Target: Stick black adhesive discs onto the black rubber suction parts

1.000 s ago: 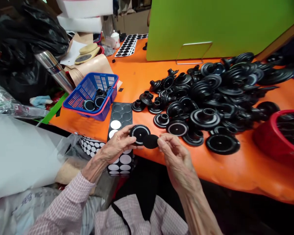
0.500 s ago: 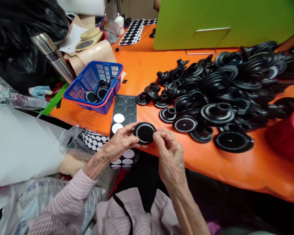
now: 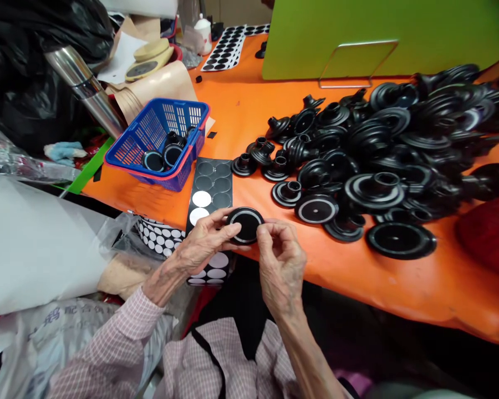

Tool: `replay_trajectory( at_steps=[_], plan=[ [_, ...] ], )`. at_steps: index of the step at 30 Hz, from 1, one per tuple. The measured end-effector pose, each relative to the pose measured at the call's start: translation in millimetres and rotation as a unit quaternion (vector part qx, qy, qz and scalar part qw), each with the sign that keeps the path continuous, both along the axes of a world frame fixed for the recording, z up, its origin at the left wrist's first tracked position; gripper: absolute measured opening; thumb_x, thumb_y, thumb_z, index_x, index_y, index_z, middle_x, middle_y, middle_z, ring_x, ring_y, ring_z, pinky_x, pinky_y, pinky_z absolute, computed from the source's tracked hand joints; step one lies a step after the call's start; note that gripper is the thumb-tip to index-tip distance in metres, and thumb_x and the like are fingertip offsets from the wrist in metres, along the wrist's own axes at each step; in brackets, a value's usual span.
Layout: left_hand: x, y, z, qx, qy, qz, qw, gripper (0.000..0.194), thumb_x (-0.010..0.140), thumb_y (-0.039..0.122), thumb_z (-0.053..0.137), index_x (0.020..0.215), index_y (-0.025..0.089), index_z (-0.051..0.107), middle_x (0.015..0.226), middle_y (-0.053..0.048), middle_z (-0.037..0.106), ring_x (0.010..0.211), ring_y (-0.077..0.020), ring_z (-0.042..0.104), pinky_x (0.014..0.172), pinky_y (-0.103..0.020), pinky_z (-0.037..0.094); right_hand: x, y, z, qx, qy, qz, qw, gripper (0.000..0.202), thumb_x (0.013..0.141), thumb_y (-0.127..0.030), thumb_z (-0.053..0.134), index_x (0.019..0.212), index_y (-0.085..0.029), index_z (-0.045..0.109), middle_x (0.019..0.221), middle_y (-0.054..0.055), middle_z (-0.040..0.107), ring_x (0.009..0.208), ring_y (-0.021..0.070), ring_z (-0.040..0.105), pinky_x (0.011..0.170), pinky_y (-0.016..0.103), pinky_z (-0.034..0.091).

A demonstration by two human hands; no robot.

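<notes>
A round black disc with a pale ring (image 3: pixel 246 226) is held level above the table's front edge. My left hand (image 3: pixel 203 238) grips its left side, thumb resting on the face. At the right rim is my right hand (image 3: pixel 280 257), thumb and forefinger pinched together against the disc; whether anything thin is between them is too small to tell. Just behind my left hand lies a dark sheet of round stickers (image 3: pixel 214 180), with white circles on its left column. A blue basket (image 3: pixel 147 124) with a red rim holds several black discs.
Many black flanged parts (image 3: pixel 370 138) are heaped on the orange table (image 3: pixel 241 111) at the right. A red container (image 3: pixel 490 233) stands at the right edge, a green board (image 3: pixel 307 44) behind. A steel flask (image 3: pixel 83 86) leans left of the basket.
My left thumb has moved inward onto the disc's face. My right hand has shifted slightly left, its fingers still at the rim. The view has shifted a little.
</notes>
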State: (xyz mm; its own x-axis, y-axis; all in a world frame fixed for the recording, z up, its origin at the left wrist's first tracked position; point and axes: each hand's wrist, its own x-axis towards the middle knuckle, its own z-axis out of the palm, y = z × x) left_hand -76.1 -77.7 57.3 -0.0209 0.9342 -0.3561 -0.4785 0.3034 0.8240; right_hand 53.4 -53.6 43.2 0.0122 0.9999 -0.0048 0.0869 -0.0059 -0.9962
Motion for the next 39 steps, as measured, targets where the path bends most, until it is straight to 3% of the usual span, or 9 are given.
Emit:
replay_trajectory(
  at_steps=[12,16,20,23,26,30,34,37,39],
  plan=[
    [2.7,-2.5,-2.6,-0.022,0.046,0.068,0.996,0.040,0.073,0.026,0.074,0.110,0.016,0.062,0.103,-0.008,0.068,0.087,-0.0203,0.068,0.073,-0.034,0.059,-7.6,-2.8,-17.0,0.142,-0.116,-0.007,0.983,0.013,0.090,-0.031,0.049,0.080,-0.022,0.050,0.092,0.007,0.055,0.094,0.0202,0.057,0.078,0.038,0.052],
    [2.8,-5.7,-0.5,-0.025,0.047,0.078,0.996,0.043,0.072,0.027,0.074,0.111,0.014,0.060,0.103,-0.009,0.068,0.085,-0.0199,0.068,0.070,-0.031,0.059,-6.3,-2.6,-15.9,0.047,-0.033,-0.015,0.998,0.023,0.084,-0.039,0.059,0.096,-0.022,0.050,0.097,0.006,0.057,0.085,0.0178,0.059,0.071,0.034,0.053],
    [-5.9,-6.6,6.4,-0.020,0.086,0.064,0.994,0.048,0.075,0.033,0.071,0.117,0.014,0.058,0.107,-0.011,0.066,0.081,-0.0192,0.068,0.064,-0.030,0.059,-3.6,6.3,-8.1,-0.067,0.026,0.112,0.991,0.029,0.081,-0.048,0.061,0.088,-0.020,0.057,0.082,0.002,0.063,0.072,0.0153,0.060,0.065,0.029,0.051],
    [-31.4,3.5,28.6,-0.003,0.167,0.060,0.984,0.051,0.078,0.036,0.069,0.122,0.013,0.058,0.105,-0.012,0.066,0.070,-0.0160,0.067,0.060,-0.029,0.058,-24.8,28.1,10.0,-0.087,0.072,0.195,0.974,0.032,0.079,-0.049,0.065,0.080,-0.019,0.058,0.067,-0.001,0.060,0.059,0.0122,0.056,0.056,0.026,0.048],
    [-70.0,14.6,74.5,0.038,0.273,0.108,0.955,0.051,0.079,0.034,0.068,0.125,0.013,0.057,0.099,-0.011,0.067,0.063,-0.0129,0.065,0.061,-0.029,0.057,-68.1,55.4,47.7,-0.042,0.149,0.256,0.954,0.028,0.081,-0.045,0.064,0.081,-0.018,0.058,0.068,-0.001,0.061,0.061,0.0113,0.058,0.060,0.025,0.050],
    [-103.9,11.2,111.2,0.087,0.483,0.234,0.839,0.048,0.083,0.047,0.062,0.119,0.016,0.060,0.093,-0.007,0.067,0.057,-0.0103,0.061,0.055,-0.025,0.050,-105.0,80.1,80.7,0.044,0.240,0.295,0.924,0.023,0.087,-0.041,0.053,0.098,-0.021,0.055,0.088,0.001,0.064,0.071,0.0130,0.065,0.073,0.033,0.055],
    [-94.5,-1.7,57.5,-0.018,0.455,0.117,0.882,0.038,0.074,0.045,0.070,0.094,0.014,0.066,0.084,-0.006,0.066,0.072,-0.0156,0.063,0.065,-0.027,0.049,-81.9,70.2,34.5,0.165,-0.034,0.214,0.962,0.022,0.087,-0.039,0.049,0.092,-0.020,0.060,0.093,0.008,0.067,0.092,0.0221,0.064,0.087,0.044,0.051],
    [-75.6,3.4,6.3,-0.091,0.352,0.142,0.921,0.055,0.065,0.038,0.078,0.111,0.014,0.059,0.090,-0.007,0.065,0.077,-0.0165,0.062,0.069,-0.029,0.048,-54.6,46.9,-17.2,0.165,-0.152,0.182,0.957,0.029,0.084,-0.035,0.046,0.102,-0.018,0.061,0.111,0.015,0.065,0.107,0.0282,0.061,0.093,0.050,0.049],
    [-66.4,13.9,-9.4,-0.098,0.272,0.139,0.947,0.054,0.063,0.033,0.079,0.109,0.012,0.058,0.087,-0.007,0.066,0.072,-0.0152,0.061,0.066,-0.028,0.048,-45.1,34.8,-36.8,0.165,-0.172,0.185,0.953,0.033,0.085,-0.033,0.045,0.108,-0.017,0.061,0.120,0.016,0.062,0.113,0.0281,0.059,0.097,0.050,0.047]
  ],
)
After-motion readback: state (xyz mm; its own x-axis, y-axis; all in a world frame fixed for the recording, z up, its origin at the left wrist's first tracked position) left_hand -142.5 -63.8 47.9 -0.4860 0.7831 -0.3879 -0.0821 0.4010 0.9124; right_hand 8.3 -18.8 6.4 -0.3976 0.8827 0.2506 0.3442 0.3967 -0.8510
